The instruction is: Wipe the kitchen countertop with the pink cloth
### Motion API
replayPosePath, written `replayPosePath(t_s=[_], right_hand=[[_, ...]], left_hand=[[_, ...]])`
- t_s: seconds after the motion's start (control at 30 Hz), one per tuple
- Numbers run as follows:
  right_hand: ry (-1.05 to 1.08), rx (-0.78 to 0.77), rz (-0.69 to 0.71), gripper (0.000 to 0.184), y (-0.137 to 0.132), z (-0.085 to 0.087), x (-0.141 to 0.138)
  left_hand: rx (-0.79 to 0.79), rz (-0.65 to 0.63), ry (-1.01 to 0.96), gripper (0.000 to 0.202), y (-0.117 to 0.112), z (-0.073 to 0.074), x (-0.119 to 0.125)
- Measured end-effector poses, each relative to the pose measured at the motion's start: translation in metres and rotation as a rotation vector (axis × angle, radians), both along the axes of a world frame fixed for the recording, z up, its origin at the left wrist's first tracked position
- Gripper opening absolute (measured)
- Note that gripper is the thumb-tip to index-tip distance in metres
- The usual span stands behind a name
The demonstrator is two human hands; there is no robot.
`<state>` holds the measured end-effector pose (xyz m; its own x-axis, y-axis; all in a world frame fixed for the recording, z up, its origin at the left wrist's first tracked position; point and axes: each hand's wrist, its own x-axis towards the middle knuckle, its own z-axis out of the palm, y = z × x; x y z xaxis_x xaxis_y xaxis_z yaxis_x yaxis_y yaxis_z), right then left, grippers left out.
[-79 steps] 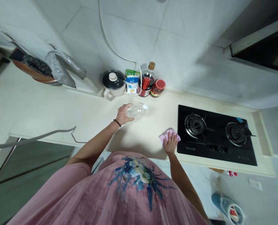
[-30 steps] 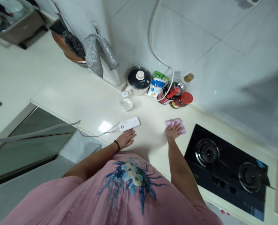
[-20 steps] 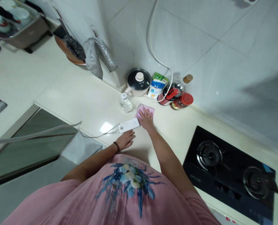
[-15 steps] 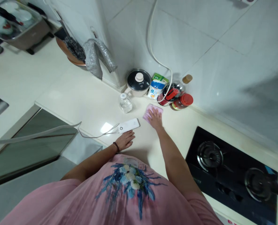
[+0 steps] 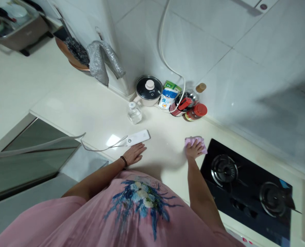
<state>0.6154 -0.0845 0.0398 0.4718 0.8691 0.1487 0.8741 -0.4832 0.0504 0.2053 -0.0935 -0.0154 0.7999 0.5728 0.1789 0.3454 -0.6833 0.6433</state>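
Under my right hand (image 5: pixel 194 149) is a pink cleaning cloth (image 5: pixel 195 139), held down against the cream countertop (image 5: pixel 165 154) just left of the stove. The fingers lie over the cloth, and its edges show beyond them. My left hand (image 5: pixel 134 153) rests palm down near the counter's front edge, fingers stretched out and holding nothing. Right above its fingertips lies a white power strip (image 5: pixel 138 137) with a cable running left. Behind the strip stands a clear glass bottle (image 5: pixel 135 113) with a pale lid.
By the wall are a small lidded pot (image 5: pixel 149 90), a white-and-blue packet (image 5: pixel 166 98) and a red-lidded jar (image 5: pixel 195 112). A black gas stove (image 5: pixel 245 185) lies to the right. Silver gloves (image 5: pixel 98 63) hang at the wall corner. A dish box (image 5: pixel 26 36) sits far left.
My right hand has moved the cloth right and toward me, from in front of the jars to beside the stove. My left hand stays by the power strip. The view has shifted slightly.
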Motion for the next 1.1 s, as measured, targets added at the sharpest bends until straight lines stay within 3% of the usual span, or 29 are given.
replayPosePath(t_s=[0.17, 0.3, 0.4, 0.5, 0.63, 0.7, 0.8, 0.97, 1.1], right_hand=[[0.178, -0.142, 0.016, 0.062, 0.027, -0.011, -0.026], [0.370, -0.328, 0.321, 0.069, 0.053, -0.008, -0.073], [0.375, -0.361, 0.491, 0.068, 0.040, -0.005, -0.085], [0.361, -0.338, 0.509, 0.065, 0.006, -0.008, -0.056], [0.309, -0.224, 0.254, 0.064, -0.020, -0.014, 0.027], [0.297, -0.180, 0.114, 0.066, -0.015, -0.016, 0.067], [0.309, -0.166, 0.032, 0.067, 0.010, -0.019, 0.108], [0.276, -0.227, 0.009, 0.072, 0.053, -0.029, 0.140], [0.301, -0.252, 0.011, 0.077, 0.051, -0.033, 0.165]], left_hand=[[0.023, 0.013, 0.006, 0.059, -0.001, -0.002, 0.000], [0.016, 0.028, 0.024, 0.057, -0.002, 0.000, 0.000], [0.024, 0.029, 0.029, 0.055, -0.002, 0.001, 0.000], [0.039, 0.036, 0.031, 0.052, -0.002, 0.001, 0.000], [0.066, 0.032, 0.039, 0.051, -0.003, 0.001, 0.000], [0.069, 0.036, 0.044, 0.050, -0.003, 0.002, 0.000], [0.060, 0.038, 0.055, 0.051, -0.003, 0.002, 0.000], [0.048, 0.029, 0.058, 0.054, -0.004, 0.001, -0.001], [0.032, 0.030, 0.070, 0.055, -0.004, 0.003, -0.002]])
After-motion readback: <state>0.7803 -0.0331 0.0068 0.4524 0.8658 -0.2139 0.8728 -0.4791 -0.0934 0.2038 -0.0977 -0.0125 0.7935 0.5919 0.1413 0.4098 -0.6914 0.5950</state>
